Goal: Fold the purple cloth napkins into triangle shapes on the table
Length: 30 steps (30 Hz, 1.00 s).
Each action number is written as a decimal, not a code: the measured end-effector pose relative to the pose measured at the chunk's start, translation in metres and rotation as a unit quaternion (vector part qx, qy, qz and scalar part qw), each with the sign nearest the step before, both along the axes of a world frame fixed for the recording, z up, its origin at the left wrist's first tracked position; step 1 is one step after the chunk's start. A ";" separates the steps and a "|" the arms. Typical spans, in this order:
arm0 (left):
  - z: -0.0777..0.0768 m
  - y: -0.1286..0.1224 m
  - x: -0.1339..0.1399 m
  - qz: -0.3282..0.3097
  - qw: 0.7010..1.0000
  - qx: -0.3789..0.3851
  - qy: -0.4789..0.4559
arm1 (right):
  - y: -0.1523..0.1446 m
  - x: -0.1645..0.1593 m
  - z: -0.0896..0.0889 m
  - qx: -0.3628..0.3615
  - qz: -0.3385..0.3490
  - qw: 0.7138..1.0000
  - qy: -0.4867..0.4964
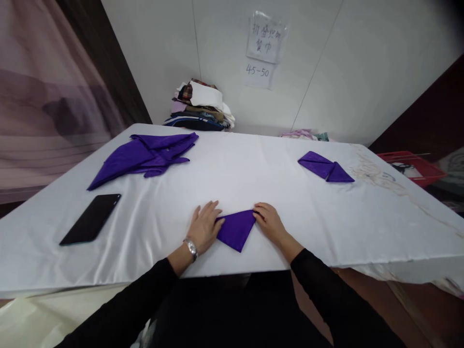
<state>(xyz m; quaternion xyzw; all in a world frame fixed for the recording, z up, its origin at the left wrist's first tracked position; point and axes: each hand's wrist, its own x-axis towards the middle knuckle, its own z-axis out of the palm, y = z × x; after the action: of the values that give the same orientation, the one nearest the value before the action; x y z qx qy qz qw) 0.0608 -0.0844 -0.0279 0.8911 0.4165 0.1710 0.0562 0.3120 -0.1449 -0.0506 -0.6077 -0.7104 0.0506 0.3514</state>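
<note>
Soft light, sheen on tablecloth (139,237), stretched edges (upper-right corner black)

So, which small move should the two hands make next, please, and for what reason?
Perhaps the right hand should fold its corner of the small purple cloth inward while the left hand steadies the other side. The right fingertips are already at that upper corner, the left thumb is at the opposite edge, and the cloth lies on the white tablecloth.
</note>
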 end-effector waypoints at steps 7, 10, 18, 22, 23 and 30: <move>-0.010 -0.003 0.027 -0.081 0.992 -0.040 0.085 | 0.002 0.003 -0.004 -0.033 -0.007 0.998 0.050; -0.012 -0.003 0.025 -0.081 0.991 -0.036 0.096 | 0.005 0.008 -0.003 -0.065 -0.024 0.990 0.121; -0.013 -0.004 0.024 -0.078 0.992 -0.027 0.094 | 0.018 0.019 0.009 -0.139 -0.064 0.970 0.191; -0.012 -0.004 0.024 -0.078 0.992 -0.029 0.091 | 0.019 0.012 0.008 -0.134 -0.041 0.981 0.132; -0.012 -0.004 0.024 -0.078 0.992 -0.029 0.091 | 0.019 0.011 0.007 -0.128 -0.041 0.983 0.125; -0.012 -0.004 0.024 -0.076 0.993 -0.027 0.085 | 0.018 0.011 0.000 -0.092 -0.044 0.988 0.115</move>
<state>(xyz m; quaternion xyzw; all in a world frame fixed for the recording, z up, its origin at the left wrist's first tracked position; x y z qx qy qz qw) 0.0847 -0.0888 -0.0397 0.9297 0.3553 0.0783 0.0578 0.3230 -0.1272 -0.0508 -0.6586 -0.6301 0.1694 0.3749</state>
